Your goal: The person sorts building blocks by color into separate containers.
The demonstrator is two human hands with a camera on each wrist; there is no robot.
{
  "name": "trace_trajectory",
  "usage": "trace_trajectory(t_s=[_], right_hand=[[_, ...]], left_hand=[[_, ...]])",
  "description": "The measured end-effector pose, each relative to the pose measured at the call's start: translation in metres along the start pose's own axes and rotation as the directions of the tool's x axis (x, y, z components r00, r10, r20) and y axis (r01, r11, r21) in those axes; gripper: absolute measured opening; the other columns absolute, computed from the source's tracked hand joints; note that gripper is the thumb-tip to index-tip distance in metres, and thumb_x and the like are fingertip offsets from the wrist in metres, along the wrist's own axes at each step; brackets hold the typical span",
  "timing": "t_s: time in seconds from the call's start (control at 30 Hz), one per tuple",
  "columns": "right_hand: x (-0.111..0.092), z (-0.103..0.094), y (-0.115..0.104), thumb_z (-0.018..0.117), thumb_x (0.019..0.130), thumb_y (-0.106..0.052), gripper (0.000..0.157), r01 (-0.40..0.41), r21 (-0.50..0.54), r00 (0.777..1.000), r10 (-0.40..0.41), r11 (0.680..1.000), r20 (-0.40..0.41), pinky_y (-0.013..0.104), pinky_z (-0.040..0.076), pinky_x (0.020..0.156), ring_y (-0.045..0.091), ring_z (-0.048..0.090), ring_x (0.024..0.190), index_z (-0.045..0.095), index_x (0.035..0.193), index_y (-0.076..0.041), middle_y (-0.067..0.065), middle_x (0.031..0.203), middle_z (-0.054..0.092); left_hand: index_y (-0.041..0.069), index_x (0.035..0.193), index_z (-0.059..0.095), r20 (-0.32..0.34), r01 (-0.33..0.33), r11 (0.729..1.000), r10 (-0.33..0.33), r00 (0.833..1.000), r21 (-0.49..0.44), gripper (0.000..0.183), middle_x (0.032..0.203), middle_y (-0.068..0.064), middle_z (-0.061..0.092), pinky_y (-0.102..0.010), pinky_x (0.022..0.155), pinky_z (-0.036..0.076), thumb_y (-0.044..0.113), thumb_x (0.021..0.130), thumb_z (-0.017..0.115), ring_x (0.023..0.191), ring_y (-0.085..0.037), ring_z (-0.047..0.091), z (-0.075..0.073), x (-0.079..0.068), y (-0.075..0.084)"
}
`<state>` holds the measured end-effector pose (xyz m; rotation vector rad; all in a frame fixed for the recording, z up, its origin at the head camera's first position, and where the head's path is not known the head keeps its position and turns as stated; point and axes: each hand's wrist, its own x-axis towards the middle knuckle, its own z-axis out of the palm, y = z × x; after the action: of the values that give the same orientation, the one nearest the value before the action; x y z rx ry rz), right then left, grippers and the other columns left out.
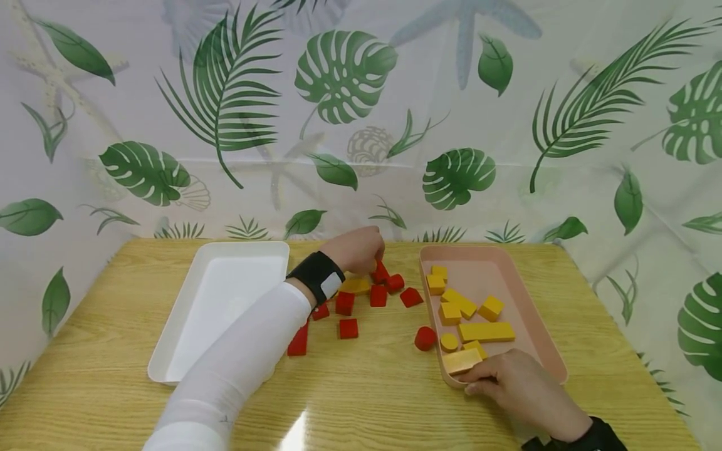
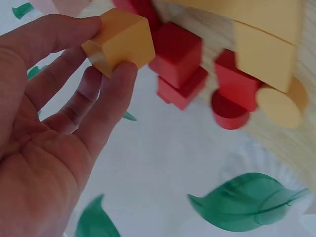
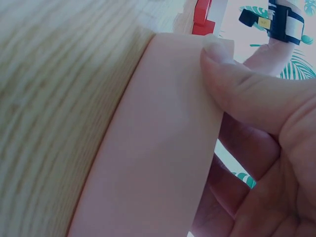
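My left hand (image 1: pixel 356 249) reaches to the back of the table, and the left wrist view shows the thumb and fingers pinching a yellow cube block (image 2: pixel 123 42). Red blocks (image 2: pixel 178 54) and other yellow blocks (image 2: pixel 266 54) lie close by it. At the front right, my right hand (image 1: pixel 516 383) grips the near rim of a pink tray (image 1: pixel 538 332), the thumb on the outside in the right wrist view. A yellow block (image 1: pixel 462 361) lies in the tray right beside those fingers; whether they touch it I cannot tell. Several more yellow blocks (image 1: pixel 486 332) are inside.
To the left stands a white tray (image 1: pixel 225 282), partly behind my left sleeve. Red blocks are scattered mid-table, with a red round block (image 1: pixel 425 338) next to the pink tray's left wall. A leaf-patterned cloth (image 1: pixel 350 175) hangs behind the wooden table (image 1: pixel 361 401).
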<state>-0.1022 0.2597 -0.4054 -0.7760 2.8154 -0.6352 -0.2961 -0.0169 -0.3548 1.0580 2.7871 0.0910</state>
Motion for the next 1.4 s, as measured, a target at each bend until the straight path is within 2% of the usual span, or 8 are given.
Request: trace_trajectory(t_s=[0.23, 0.33, 0.47, 0.6, 0.8, 0.97, 1.13, 1.4], right_hand=[[0.000, -0.001, -0.001, 0.063, 0.079, -0.041, 0.014, 0.007, -0.008, 1.000, -0.007, 1.000, -0.013, 0.025, 0.047, 0.068, -0.004, 0.056, 0.078, 0.070, 0.091, -0.036, -0.026, 0.086, 0.061], [0.000, -0.001, -0.001, 0.063, 0.079, -0.039, 0.014, 0.015, -0.010, 1.000, -0.015, 1.000, -0.017, 0.025, 0.047, 0.068, -0.004, 0.056, 0.078, 0.070, 0.091, -0.036, -0.026, 0.086, 0.061], [0.001, 0.000, -0.002, 0.063, 0.080, -0.039, 0.014, 0.013, -0.013, 1.000, -0.013, 1.000, -0.014, 0.025, 0.047, 0.069, -0.004, 0.056, 0.079, 0.070, 0.091, -0.036, -0.027, 0.086, 0.061], [0.002, 0.000, -0.002, 0.062, 0.080, -0.040, 0.013, 0.001, 0.009, 1.000, -0.001, 1.000, -0.005, 0.026, 0.047, 0.069, -0.004, 0.056, 0.078, 0.070, 0.090, -0.035, -0.027, 0.084, 0.061], [0.000, 0.000, -0.001, 0.064, 0.079, -0.039, 0.012, 0.009, -0.013, 1.000, -0.010, 1.000, -0.028, 0.026, 0.047, 0.068, -0.004, 0.055, 0.077, 0.070, 0.088, -0.035, -0.027, 0.083, 0.060], [0.000, 0.000, 0.000, 0.063, 0.080, -0.039, 0.012, 0.006, -0.005, 1.000, -0.006, 1.000, -0.013, 0.027, 0.047, 0.069, -0.004, 0.055, 0.078, 0.070, 0.089, -0.036, -0.027, 0.085, 0.060], [0.002, 0.001, -0.002, 0.063, 0.080, -0.038, 0.013, 0.003, -0.023, 1.000, -0.003, 1.000, -0.009, 0.026, 0.047, 0.069, -0.004, 0.055, 0.079, 0.070, 0.090, -0.036, -0.027, 0.086, 0.060], [-0.002, -0.001, -0.002, 0.063, 0.080, -0.038, 0.013, -0.009, -0.020, 1.000, 0.008, 1.000, -0.017, 0.026, 0.047, 0.069, -0.004, 0.055, 0.079, 0.070, 0.091, -0.036, -0.027, 0.086, 0.060]], left_hand=[[0.012, 0.100, 0.064, 0.002, -0.067, 0.997, 0.067, 0.998, -0.045, 0.018, 0.096, 0.001, 0.049, -0.020, 0.068, 0.040, 0.015, 0.082, 0.062, 0.083, -0.014, 0.048, -0.010, 0.022, 0.040], [0.012, 0.101, 0.065, -0.025, -0.125, 0.992, 0.125, 0.992, -0.002, 0.019, 0.095, 0.001, 0.049, -0.019, 0.071, 0.039, 0.017, 0.083, 0.062, 0.084, -0.013, 0.047, -0.009, 0.035, 0.057], [0.013, 0.103, 0.065, -0.057, -0.163, 0.986, 0.165, 0.985, 0.039, 0.020, 0.096, 0.001, 0.048, -0.018, 0.076, 0.038, 0.016, 0.084, 0.060, 0.084, -0.013, 0.046, -0.004, 0.055, 0.077], [0.015, 0.106, 0.064, -0.062, -0.161, 0.985, 0.165, 0.984, 0.066, 0.020, 0.098, 0.002, 0.046, -0.018, 0.077, 0.038, 0.017, 0.088, 0.056, 0.085, -0.011, 0.046, 0.005, 0.073, 0.097], [0.019, 0.110, 0.063, -0.070, -0.173, 0.978, 0.182, 0.981, 0.115, 0.021, 0.104, 0.002, 0.048, -0.018, 0.074, 0.040, 0.020, 0.094, 0.049, 0.086, -0.010, 0.047, 0.018, 0.091, 0.121], [0.017, 0.107, 0.064, -0.053, -0.202, 0.962, 0.215, 0.975, 0.184, 0.022, 0.102, 0.003, 0.051, -0.016, 0.080, 0.036, 0.020, 0.096, 0.045, 0.088, -0.009, 0.046, 0.029, 0.095, 0.126], [0.017, 0.108, 0.065, -0.029, -0.197, 0.966, 0.205, 0.978, 0.168, 0.023, 0.098, 0.005, 0.051, -0.017, 0.082, 0.035, 0.020, 0.096, 0.046, 0.088, -0.009, 0.044, 0.036, 0.095, 0.122], [0.019, 0.118, 0.060, 0.011, -0.196, 0.973, 0.196, 0.980, 0.118, 0.027, 0.106, 0.005, 0.050, -0.016, 0.084, 0.035, 0.021, 0.094, 0.049, 0.093, -0.009, 0.044, 0.031, 0.095, 0.126]])
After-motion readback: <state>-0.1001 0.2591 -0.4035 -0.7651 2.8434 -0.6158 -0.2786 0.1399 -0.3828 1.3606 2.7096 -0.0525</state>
